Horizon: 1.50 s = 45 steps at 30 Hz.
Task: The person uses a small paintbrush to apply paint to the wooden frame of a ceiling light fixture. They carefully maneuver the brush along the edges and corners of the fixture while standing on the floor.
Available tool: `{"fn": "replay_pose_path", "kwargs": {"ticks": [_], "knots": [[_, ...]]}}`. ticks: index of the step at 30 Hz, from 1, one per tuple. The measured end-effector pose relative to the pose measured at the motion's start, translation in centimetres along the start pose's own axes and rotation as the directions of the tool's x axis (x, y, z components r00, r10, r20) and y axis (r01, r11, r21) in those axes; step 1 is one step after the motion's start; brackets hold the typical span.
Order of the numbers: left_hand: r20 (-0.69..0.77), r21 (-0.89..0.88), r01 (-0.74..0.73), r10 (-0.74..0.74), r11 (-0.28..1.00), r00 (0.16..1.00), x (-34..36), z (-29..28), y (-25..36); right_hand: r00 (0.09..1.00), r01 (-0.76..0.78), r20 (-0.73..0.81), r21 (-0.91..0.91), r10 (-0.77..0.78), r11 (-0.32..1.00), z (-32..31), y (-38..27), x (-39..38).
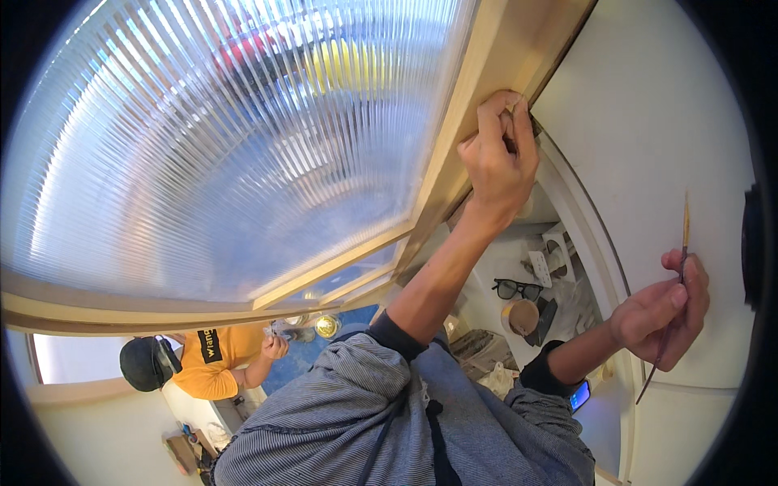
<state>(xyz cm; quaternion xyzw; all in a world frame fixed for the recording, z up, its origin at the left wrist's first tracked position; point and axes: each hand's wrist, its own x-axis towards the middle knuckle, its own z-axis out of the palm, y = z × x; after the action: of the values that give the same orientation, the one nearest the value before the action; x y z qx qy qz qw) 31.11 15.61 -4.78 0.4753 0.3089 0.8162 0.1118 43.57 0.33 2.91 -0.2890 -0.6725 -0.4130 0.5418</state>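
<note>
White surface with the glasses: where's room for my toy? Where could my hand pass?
A bare strip of white surface shows between the left forearm and the glasses. Around the glasses, tan cup and black object it's crowded. Your hand might fit between the left hand and the brush in the right hand.

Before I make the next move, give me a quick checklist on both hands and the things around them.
1. Right hand has a grip on the thin brush: ok, fingers closed around the handle, bristles up.
2. Brush tip off the white panel: cannot tell, depth is unclear.
3. Left hand at the wooden frame: ok, fingertips at its edge.
4. Left hand free of small items: cannot tell, the fingertips hide it.
5. Co-worker away from both hands: ok, at lower left.
6. Glasses apart from both hands: ok, lying between the forearms in view.
</note>
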Motion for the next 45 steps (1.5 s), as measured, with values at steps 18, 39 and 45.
{"fn": "replay_pose_path", "kwargs": {"ticks": [18,39,45], "knots": [[0.012,0.103,-0.101,0.101,0.989,0.995,0.8,-0.2,1.0,1.0,-0.018,-0.023,0.012,0.018,1.0,-0.2,0.2,-0.2],[0.073,0.101,-0.067,0.06,0.993,0.996,1.4,-2.3,1.1,0.999,-0.018,-0.035,0.034,0.019,0.999,0.2,-0.3,-0.1],[0.062,0.11,-0.086,0.079,0.99,0.995,1.5,-2.0,0.8,0.999,-0.018,-0.047,0.047,0.02,0.999,0.3,-0.2,-0.1]]}}
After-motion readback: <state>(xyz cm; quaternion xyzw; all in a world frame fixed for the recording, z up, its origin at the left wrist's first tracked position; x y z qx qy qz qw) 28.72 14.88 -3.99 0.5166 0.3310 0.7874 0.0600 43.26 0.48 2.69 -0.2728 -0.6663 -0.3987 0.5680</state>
